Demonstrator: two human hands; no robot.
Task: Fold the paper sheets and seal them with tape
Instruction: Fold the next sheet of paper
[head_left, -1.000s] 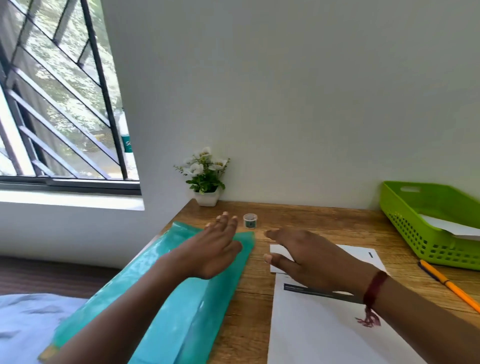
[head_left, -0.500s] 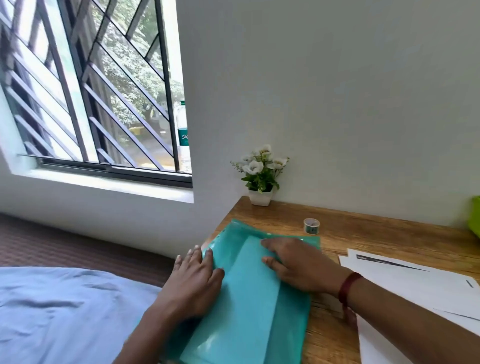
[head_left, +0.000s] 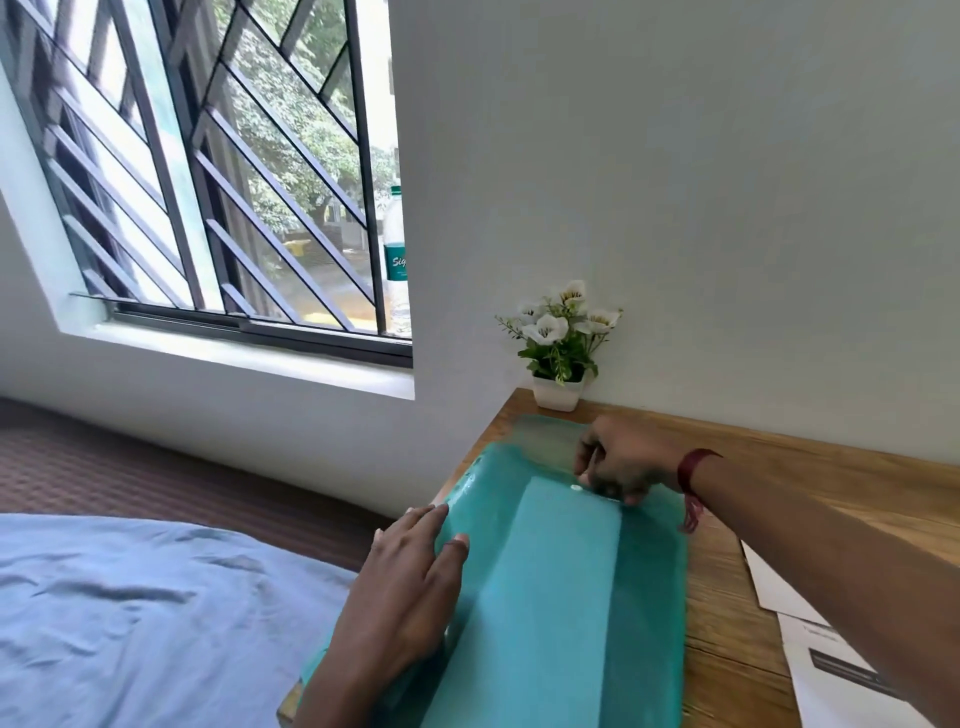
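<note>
Window (head_left: 208, 182) with a dark grille sits far left, and a bottle (head_left: 396, 260) stands at the right end of its sill. Blue cloth (head_left: 130, 623) fills the bottom left.

Your left hand (head_left: 410, 582) lies flat on the left edge of the folder (head_left: 561, 597). Its fingers are straight and grasp nothing, just resting on the teal plastic.

The folder lies lengthwise on the desk (head_left: 831, 478), along the desk's left edge. A lighter strip runs down its middle.

A plant (head_left: 561, 343) in a white pot stands at the wall, just past the folder's far end.

Your right hand (head_left: 623, 462) is at the folder's far end, fingers curled down onto it beside a small white stud (head_left: 575, 488). I can't tell whether they pinch the flap or only press it. There is a red thread band (head_left: 693, 467) on that wrist.

The sheets (head_left: 826, 701) lie flat on the desk to the right of the folder, apart from it and partly under your right forearm. They are white, and one has a dark printed bar. Neither hand touches them.
</note>
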